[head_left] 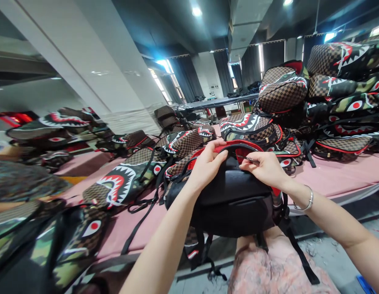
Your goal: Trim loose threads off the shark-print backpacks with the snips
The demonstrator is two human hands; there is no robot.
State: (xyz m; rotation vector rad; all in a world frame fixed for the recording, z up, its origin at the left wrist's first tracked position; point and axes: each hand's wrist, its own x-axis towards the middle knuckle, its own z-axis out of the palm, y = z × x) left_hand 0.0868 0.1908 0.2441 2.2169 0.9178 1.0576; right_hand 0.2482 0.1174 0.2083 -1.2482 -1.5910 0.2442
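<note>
A backpack [232, 204] with a black back panel and red lining rests against my lap and the table edge, its mouth open at the top. My left hand [209, 163] pinches the rim of that opening, thumb outside on the black panel. At the right side of the opening, my right hand [264, 168] is closed around a small dark metal tool [253, 160] that looks like thread snips. Its tip points at the red lining, close to the rim. The inside of the backpack is mostly hidden from me.
Checkered shark-mouth backpacks [116, 179] lie along the pink-covered table [339, 173]. A tall pile of backpacks [345, 102] stands at the right. Black straps [301, 253] dangle beside my legs. At the left, a co-worker's patterned clothing [24, 179] is blurred. A white pillar [94, 53] rises behind.
</note>
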